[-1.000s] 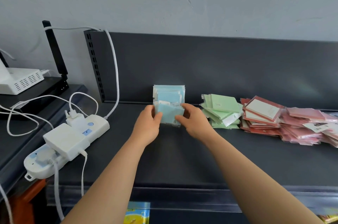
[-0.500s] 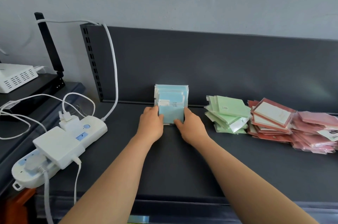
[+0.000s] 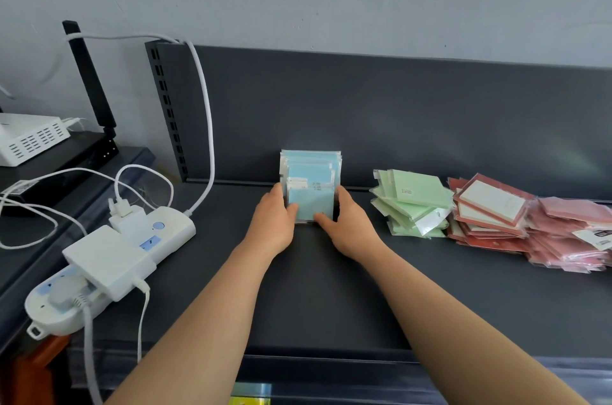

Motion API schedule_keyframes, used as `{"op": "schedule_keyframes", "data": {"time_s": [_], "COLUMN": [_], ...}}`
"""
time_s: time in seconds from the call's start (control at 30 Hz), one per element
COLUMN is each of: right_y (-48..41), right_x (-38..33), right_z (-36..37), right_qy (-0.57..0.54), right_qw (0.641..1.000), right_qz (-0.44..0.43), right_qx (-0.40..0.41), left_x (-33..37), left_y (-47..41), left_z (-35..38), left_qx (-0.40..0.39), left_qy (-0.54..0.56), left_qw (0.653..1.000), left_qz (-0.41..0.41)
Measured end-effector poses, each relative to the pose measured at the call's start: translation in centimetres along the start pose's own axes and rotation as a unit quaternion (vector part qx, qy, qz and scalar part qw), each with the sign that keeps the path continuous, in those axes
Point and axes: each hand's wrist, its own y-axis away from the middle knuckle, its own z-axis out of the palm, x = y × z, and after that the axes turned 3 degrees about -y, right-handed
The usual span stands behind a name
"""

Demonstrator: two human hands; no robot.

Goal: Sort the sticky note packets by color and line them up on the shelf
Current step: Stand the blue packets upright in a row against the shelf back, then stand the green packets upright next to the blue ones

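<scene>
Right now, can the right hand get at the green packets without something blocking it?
Probably yes. The green packets lie just beside the right hand, with only bare shelf between them, but it must first let go of the blue packets.

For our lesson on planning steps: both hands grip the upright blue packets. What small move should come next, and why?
Probably release gently, then reach the right hand to the green pile. The blue packets stand upright and squared between the left hand and the right hand, while the green pile beside them lies loose and askew.
</scene>
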Motion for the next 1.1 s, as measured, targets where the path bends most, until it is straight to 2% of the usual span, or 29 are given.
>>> {"op": "schedule_keyframes", "data": {"time_s": [0.13,0.33,0.47,0.57,0.7,0.8,0.9,1.0,1.1], "right_y": [0.8,4.1,5.9,6.4,5.9,4.5,3.0,2.6,2.9], "right_x": [-0.6,-2.6,-1.6,0.5,3.6,5.2,6.4,7.4,7.9], "right_z": [-0.7,-3.8,-7.2,-10.2,-13.8,-15.4,-16.1,-16.4,-16.8], "right_qy": [0.025,0.096,0.144,0.171,0.215,0.241,0.273,0.28,0.251], "right_qw": [0.999,0.986,0.977,0.971,0.964,0.959,0.955,0.956,0.963], "right_qz": [-0.035,-0.12,-0.109,-0.083,-0.051,-0.061,-0.068,-0.062,-0.079], "right_qx": [0.032,0.06,0.115,0.145,0.151,0.138,0.095,0.056,0.057], "left_x": [1.3,3.6,5.8,7.9,11.0,12.5,13.3,13.9,14.4], "left_y": [1.3,3.1,4.4,5.1,4.6,3.4,1.8,0.6,0.3], "left_z": [-1.4,-2.6,-1.8,-0.2,2.5,4.2,5.9,7.2,8.0], "left_qx": [0.03,0.118,0.097,0.048,-0.047,-0.091,-0.144,-0.166,-0.156], "left_qy": [-0.032,-0.09,-0.053,-0.002,0.091,0.122,0.219,0.325,0.329], "left_qw": [0.999,0.986,0.989,0.994,0.994,0.988,0.956,0.913,0.913], "left_qz": [-0.004,0.071,0.098,0.099,0.047,-0.032,-0.129,-0.183,-0.185]}}
